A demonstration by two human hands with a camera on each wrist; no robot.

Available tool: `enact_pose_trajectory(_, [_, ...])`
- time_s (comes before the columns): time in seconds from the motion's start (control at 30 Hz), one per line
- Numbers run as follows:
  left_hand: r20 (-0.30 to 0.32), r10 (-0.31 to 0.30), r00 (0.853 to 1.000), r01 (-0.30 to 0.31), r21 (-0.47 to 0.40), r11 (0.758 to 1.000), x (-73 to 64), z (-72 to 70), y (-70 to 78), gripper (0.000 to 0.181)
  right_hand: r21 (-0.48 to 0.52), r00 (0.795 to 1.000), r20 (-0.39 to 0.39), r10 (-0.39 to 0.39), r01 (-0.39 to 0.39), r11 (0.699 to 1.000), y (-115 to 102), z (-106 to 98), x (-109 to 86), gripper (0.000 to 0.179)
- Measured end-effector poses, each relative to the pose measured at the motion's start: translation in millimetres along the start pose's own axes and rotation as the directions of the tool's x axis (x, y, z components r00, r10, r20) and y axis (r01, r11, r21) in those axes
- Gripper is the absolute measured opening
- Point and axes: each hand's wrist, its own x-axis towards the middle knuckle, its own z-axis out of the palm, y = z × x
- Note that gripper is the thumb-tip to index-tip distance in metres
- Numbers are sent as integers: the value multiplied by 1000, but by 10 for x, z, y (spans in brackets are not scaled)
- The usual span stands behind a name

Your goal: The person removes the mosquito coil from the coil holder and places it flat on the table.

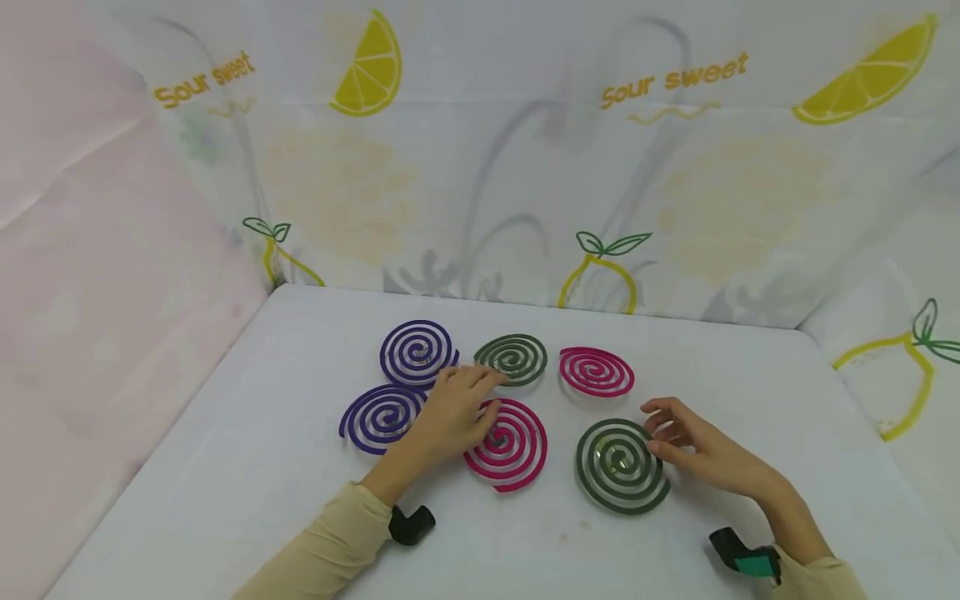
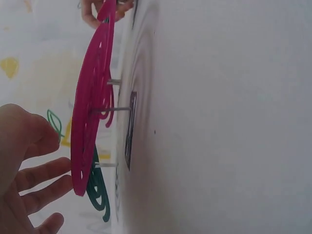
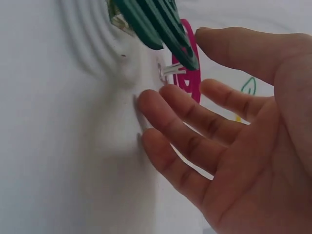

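Several spiral mosquito coils sit raised on thin metal stands. My left hand is over the left edge of the front pink coil, fingers loosely bent toward the back green coil. In the left wrist view, the thumb and fingers are apart beside the pink coil; whether a fingertip touches it I cannot tell. At the right edge of the front green coil, my right hand has relaxed, spread fingers. Its thumb is close to the green coil's rim in the right wrist view, gripping nothing.
Two purple coils, one behind and one nearer, lie left of my left hand, the nearer partly hidden by it. Another pink coil is at the back right. A white cloth covers the table, with a lemon-print curtain behind.
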Motion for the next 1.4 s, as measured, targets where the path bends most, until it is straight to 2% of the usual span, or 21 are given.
enact_pose_trajectory(0.13, [10,37,999,-37,9,999,54,63,138,32,72,998,59,31,-35,997,12,-15,7,45])
enact_pose_trajectory(0.27, [8,75,997,-75,9,997,110,124,288,29,115,994,104,26,-38,993,32,-14,23,45])
enact_pose_trajectory(0.47, [36,118,992,-118,-7,993,182,219,506,27,137,993,119,17,-33,990,40,-10,40,43])
enact_pose_trajectory(0.7, [90,130,987,-135,46,990,245,329,695,29,183,988,155,12,-41,982,51,-5,64,40])
enact_pose_trajectory(0.8, [76,124,989,-128,54,990,283,363,786,29,197,984,178,28,-64,978,59,-20,56,37])
enact_pose_trajectory(0.93, [57,107,993,-109,24,994,318,399,878,29,225,981,196,7,-52,973,80,-45,50,32])
enact_pose_trajectory(1.03, [56,75,996,-76,23,997,323,434,904,33,244,978,206,-25,-27,969,101,-60,58,27])
enact_pose_trajectory(1.13, [55,44,998,-46,28,999,317,467,905,37,251,973,230,-19,-40,967,114,-75,65,23])
enact_pose_trajectory(1.3, [112,-6,994,10,-34,999,296,470,910,41,238,959,282,30,-100,966,127,-98,66,23])
enact_pose_trajectory(1.4, [158,-35,987,41,-37,998,286,469,916,42,235,952,304,46,-122,964,129,-103,63,24])
